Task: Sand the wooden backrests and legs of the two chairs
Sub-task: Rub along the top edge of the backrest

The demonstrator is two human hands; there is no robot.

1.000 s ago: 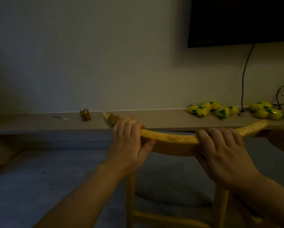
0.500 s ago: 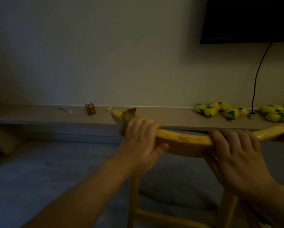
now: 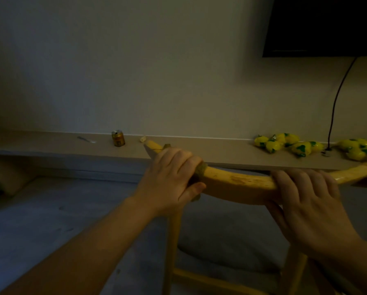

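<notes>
A curved yellow wooden backrest [image 3: 238,184] of a chair runs across the middle of the view, with two uprights [image 3: 173,241] below it. My left hand [image 3: 172,179] grips the backrest near its left end, with a piece of brownish sandpaper [image 3: 200,169] wrapped under the fingers. My right hand [image 3: 306,201] grips the backrest to the right of centre, fingers curled over its top. The chair's grey seat cushion [image 3: 220,248] shows below, between the uprights. A second chair is not visible.
A long beige shelf [image 3: 199,150] runs along the wall behind the chair. On it stand a small can [image 3: 118,138], a small utensil [image 3: 85,139] and several yellow-green packets [image 3: 284,143]. A dark screen [image 3: 321,26] hangs top right, with a black cable [image 3: 335,103] below.
My left hand has slid with the sandpaper a short way along the left part of the backrest. My right hand has kept its grip. The camera view has shifted slightly.
</notes>
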